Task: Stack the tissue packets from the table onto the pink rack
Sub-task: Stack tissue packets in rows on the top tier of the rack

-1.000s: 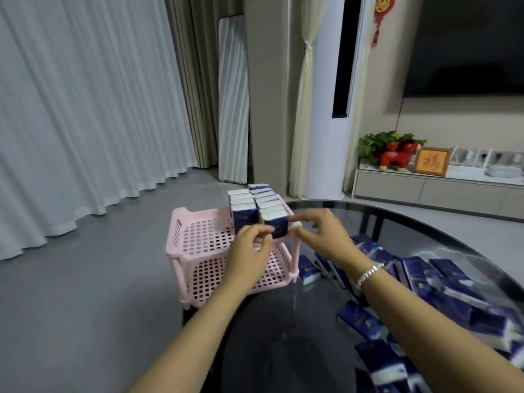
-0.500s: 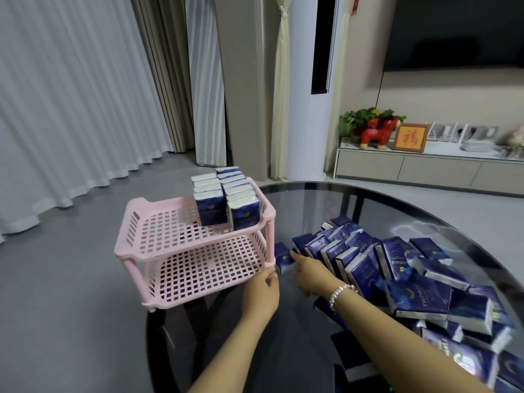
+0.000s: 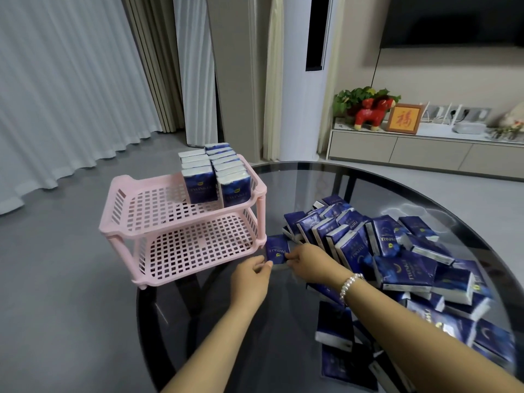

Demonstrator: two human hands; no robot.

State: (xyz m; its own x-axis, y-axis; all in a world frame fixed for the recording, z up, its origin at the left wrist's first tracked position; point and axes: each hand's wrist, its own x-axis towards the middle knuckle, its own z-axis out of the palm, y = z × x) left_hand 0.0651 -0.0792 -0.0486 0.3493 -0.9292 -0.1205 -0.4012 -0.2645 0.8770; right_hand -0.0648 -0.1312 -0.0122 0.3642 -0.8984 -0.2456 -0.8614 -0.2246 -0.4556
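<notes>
Pick-up step: both hands, left (image 3: 251, 282) and right (image 3: 307, 263), are pinching one packet (image 3: 277, 252) lying on the table (image 3: 283, 336) just beside the rack (image 3: 181, 222). Next: lifting it onto the top shelf, probably.

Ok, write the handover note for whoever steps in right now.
Left hand and right hand both pinch one packet lying on the glass table beside the rack.
Done: two rows of upright packets on the rack's top tier, right side.
Left: the lower tier holds nothing; a big loose pile waits on the table to the right. Carry this packet up, then keep going.
</notes>
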